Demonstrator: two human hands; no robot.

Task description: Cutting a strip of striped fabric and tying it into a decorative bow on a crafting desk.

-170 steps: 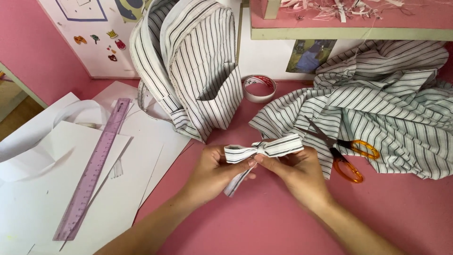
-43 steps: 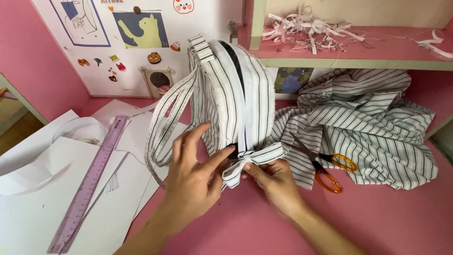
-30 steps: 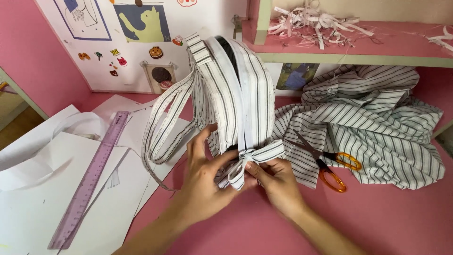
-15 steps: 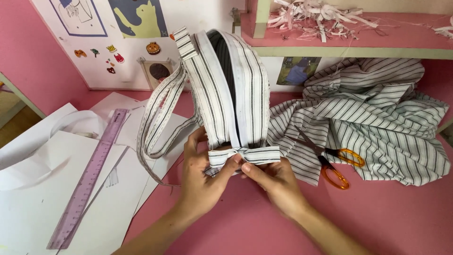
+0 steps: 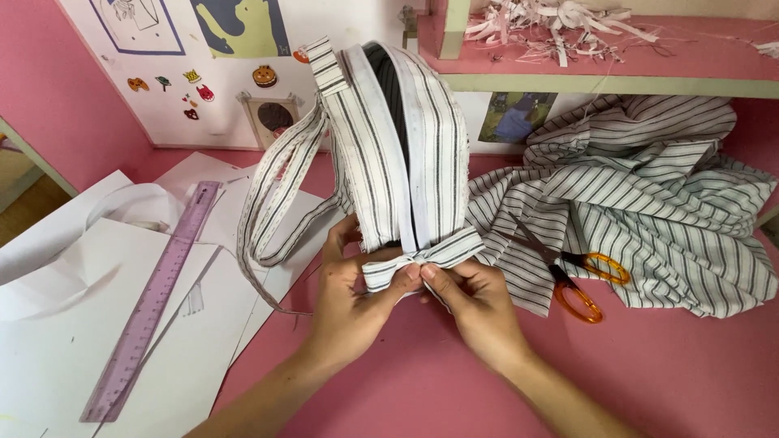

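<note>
Shifted lower since half a second back: striped bow [image 5: 422, 261] now pressed against the base of the upright striped bag [image 5: 398, 138], frame centre. Pinched at the knot by left hand [image 5: 353, 284] from 8 o'clock, right hand [image 5: 479, 304] from 4 o'clock, both closed on it. Could slip off-centre or unfold if either pinch loosens. White fabric, dark stripes, loops slightly uneven. Orange-handled scissors [image 5: 568, 280] at 3 o'clock, purple ruler [image 5: 154, 300] at 9 o'clock.

Place: home craft and sewing corner.
Bench [image 5: 665, 381]: pink, strewn with white paper sheets [image 5: 57, 324].
Tools: purple ruler [image 5: 154, 300], orange-handled scissors [image 5: 572, 280].
Material: heap of striped fabric [image 5: 649, 211].
Wall: stickers [image 5: 195, 85], drawings.
Shelf [image 5: 608, 73]: paper shreds [image 5: 552, 20].
</note>
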